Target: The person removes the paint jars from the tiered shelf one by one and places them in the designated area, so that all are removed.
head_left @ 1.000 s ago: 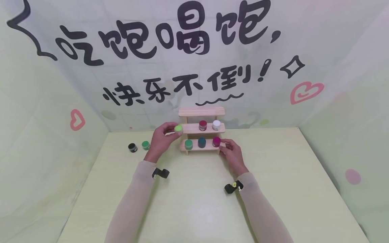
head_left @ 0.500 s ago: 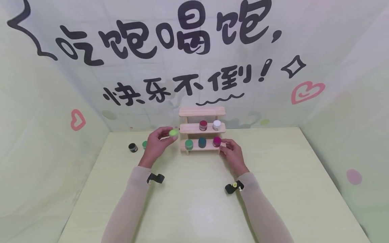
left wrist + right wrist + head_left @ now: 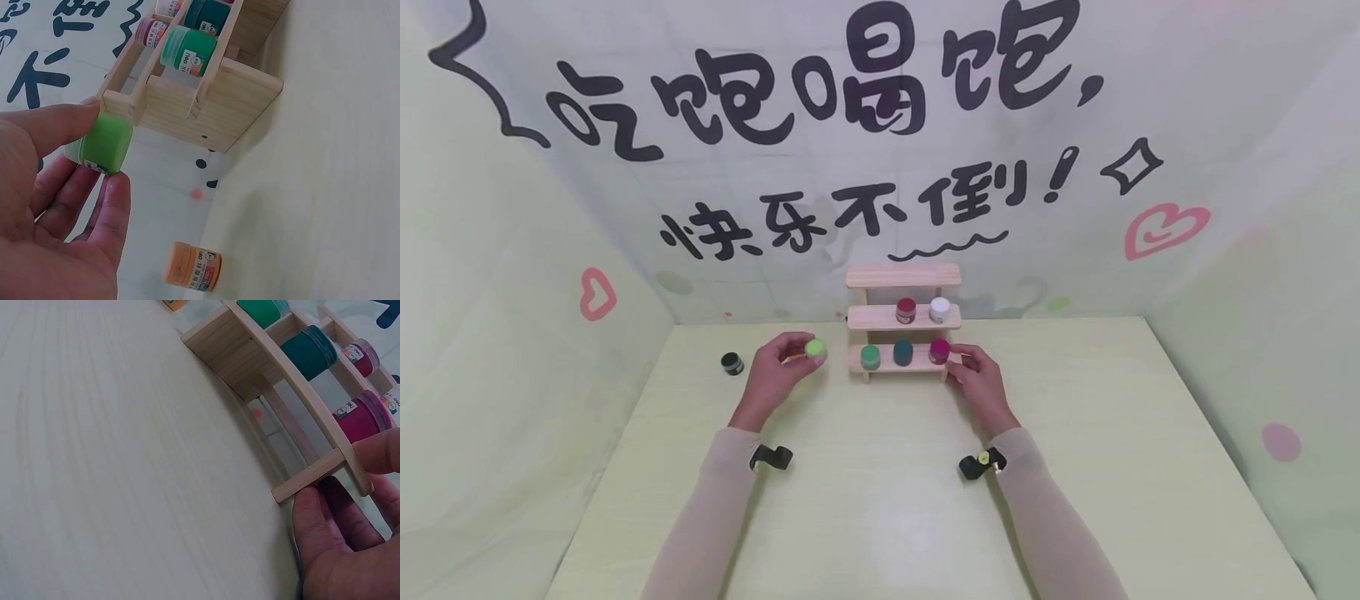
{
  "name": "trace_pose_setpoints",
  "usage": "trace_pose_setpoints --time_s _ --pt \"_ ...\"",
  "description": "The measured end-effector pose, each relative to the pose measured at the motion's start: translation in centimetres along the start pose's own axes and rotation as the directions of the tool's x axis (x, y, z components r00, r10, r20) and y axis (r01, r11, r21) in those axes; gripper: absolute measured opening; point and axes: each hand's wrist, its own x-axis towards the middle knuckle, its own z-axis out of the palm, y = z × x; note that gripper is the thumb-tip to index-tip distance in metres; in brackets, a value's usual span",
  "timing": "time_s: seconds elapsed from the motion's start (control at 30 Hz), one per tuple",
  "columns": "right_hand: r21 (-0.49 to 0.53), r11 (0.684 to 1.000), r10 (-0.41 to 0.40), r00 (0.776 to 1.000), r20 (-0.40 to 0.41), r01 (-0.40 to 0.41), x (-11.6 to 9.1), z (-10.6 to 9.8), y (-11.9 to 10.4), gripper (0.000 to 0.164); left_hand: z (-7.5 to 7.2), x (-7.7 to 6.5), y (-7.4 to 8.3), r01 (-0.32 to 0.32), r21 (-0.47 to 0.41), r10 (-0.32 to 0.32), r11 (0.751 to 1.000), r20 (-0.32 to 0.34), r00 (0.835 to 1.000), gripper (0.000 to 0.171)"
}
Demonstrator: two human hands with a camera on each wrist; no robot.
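My left hand pinches a light green paint jar between thumb and fingertips, left of the wooden tiered rack and apart from it. In the left wrist view an orange jar stands on the table near this hand. My right hand grips the right end of the rack's lowest shelf, thumb on top beside a magenta jar and fingers below. A green jar and a teal jar share that shelf. The middle shelf bears a dark red jar and a white jar.
A black jar sits on the pale table, left of my left hand. Behind the rack hangs a printed cloth with large black lettering. Cloth walls also rise along both sides.
My left hand has drawn back from the rack with the light green jar, moving left and nearer to me. It now hides a green jar seen on the table earlier. My right hand stays put.
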Motion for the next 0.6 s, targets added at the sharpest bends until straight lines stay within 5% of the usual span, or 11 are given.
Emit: trace_pose_setpoints --time_s 0.6 --pt "0.004 1.000 0.004 1.000 -0.002 -0.004 -0.3 0.1 -0.4 0.037 -2.2 -2.3 -3.9 0.055 0.026 -0.055 0.998 0.000 0.998 0.055"
